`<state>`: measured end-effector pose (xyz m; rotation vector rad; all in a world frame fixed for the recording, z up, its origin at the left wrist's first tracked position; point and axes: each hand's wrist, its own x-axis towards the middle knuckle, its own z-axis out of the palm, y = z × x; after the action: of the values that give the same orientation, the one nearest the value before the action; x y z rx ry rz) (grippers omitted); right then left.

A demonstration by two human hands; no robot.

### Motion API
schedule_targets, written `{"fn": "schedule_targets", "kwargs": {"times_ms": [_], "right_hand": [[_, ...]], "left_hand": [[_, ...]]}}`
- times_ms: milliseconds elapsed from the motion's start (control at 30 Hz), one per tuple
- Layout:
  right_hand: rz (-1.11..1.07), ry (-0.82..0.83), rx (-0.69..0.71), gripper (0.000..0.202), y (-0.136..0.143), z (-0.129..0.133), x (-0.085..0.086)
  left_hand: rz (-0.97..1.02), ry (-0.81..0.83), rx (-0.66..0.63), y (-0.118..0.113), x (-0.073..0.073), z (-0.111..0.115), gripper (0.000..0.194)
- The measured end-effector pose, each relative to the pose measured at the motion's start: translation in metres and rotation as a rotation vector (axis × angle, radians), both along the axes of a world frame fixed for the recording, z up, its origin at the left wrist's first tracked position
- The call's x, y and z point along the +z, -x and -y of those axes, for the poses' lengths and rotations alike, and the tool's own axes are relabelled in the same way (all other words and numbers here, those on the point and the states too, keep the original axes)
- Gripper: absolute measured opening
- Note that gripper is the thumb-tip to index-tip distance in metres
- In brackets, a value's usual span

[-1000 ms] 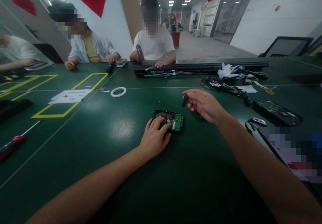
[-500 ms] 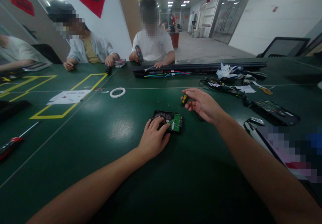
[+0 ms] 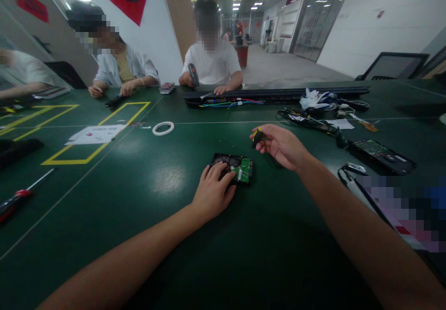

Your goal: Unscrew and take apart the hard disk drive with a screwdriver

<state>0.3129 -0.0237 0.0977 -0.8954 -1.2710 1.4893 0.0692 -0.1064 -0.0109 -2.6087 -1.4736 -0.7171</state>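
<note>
A hard drive (image 3: 244, 171) lies on the green table, its green circuit board facing up. Over its left part rests my left hand (image 3: 216, 184), fingers on top and thumb along the near edge, gripping it in place. Just above the drive's right end, my right hand (image 3: 275, 144) pinches the yellow-and-black handle of a small screwdriver (image 3: 257, 137). The shaft's tip is too faint to make out. Beneath my right hand, a small dark object (image 3: 278, 163) is mostly hidden.
A white tape roll (image 3: 163, 128) and a red-handled screwdriver (image 3: 17, 202) lie to the left. Across the table, a long black panel (image 3: 275, 95) sits before a person holding a power drill (image 3: 193, 74). Cables (image 3: 303, 117) and another circuit-board device (image 3: 381, 156) are on the right.
The screwdriver handle has turned slightly in my right hand. My left hand and the hard drive stay put. Across the table, a co-worker's hand has moved left with a dark tool.
</note>
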Motion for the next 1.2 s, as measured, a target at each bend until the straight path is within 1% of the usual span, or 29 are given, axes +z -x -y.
{"fn": "schedule_targets", "kwargs": {"times_ms": [67, 233, 400, 567, 800, 967, 1200], "right_hand": [[0.01, -0.007, -0.01, 0.017, -0.001, -0.0013, -0.0014], [0.033, -0.018, -0.013, 0.026, -0.0026, -0.0034, -0.003], [0.028, -0.027, -0.004, 0.02, -0.0016, -0.0007, -0.0005], [0.01, -0.001, -0.001, 0.016, 0.0003, 0.0006, 0.0011], [0.003, 0.008, 0.002, 0.016, -0.0007, -0.0013, 0.0], [0.04, 0.011, -0.02, 0.024, -0.0011, -0.0011, 0.0], [0.046, -0.027, 0.007, 0.021, 0.0, 0.0026, 0.0012]], "left_hand": [[-0.001, -0.002, 0.003, 0.0001, -0.0012, -0.0004, 0.035], [-0.004, -0.003, 0.004, 0.0003, -0.0024, -0.0011, 0.036], [-0.007, 0.003, 0.001, 0.0002, 0.0, -0.0004, 0.035], [0.005, 0.009, 0.002, -0.0001, -0.0003, -0.0005, 0.035], [0.004, 0.002, -0.001, 0.0002, -0.0013, -0.001, 0.035], [0.003, 0.004, -0.002, -0.0007, 0.0003, -0.0003, 0.035], [0.002, -0.007, -0.006, -0.0005, 0.0005, -0.0004, 0.034]]}}
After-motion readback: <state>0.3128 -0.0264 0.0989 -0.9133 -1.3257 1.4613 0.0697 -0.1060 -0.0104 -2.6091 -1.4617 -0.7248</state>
